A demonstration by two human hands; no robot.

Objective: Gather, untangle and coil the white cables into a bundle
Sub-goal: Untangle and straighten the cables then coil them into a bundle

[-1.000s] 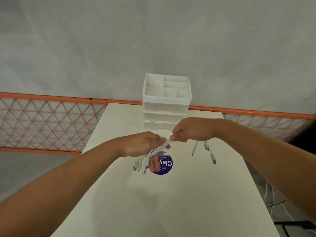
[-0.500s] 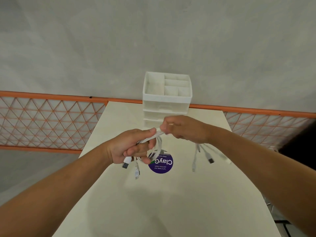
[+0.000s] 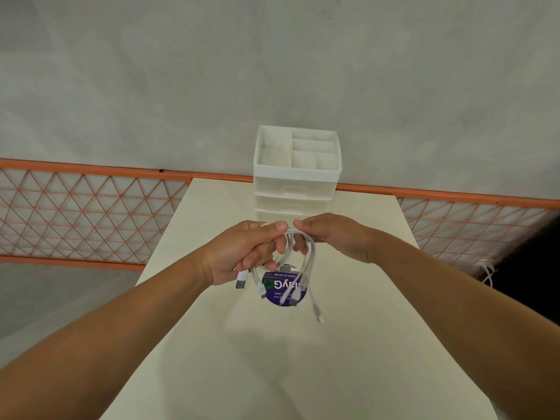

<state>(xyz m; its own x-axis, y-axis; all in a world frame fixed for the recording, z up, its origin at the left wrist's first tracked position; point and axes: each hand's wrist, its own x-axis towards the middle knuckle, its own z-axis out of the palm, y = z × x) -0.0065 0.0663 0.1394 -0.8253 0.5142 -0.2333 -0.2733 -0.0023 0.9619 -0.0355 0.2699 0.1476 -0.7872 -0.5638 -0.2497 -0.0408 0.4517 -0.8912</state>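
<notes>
Coiling looks underway: left hand [image 3: 242,253] grips the looped white cables [image 3: 291,253], right hand [image 3: 330,234] pinches the loop's top. Next, probably, wrap in the dangling plug ends.

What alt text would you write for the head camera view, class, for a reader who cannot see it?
Two bare hands, the left hand and right hand, hold looped white cables above a cream table, the plug ends dangling over a round purple sticker. A white drawer organiser stands at the table's far edge against a grey wall.

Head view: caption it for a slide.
Both hands, left hand and right hand, hold looped white cables above the table.
</notes>
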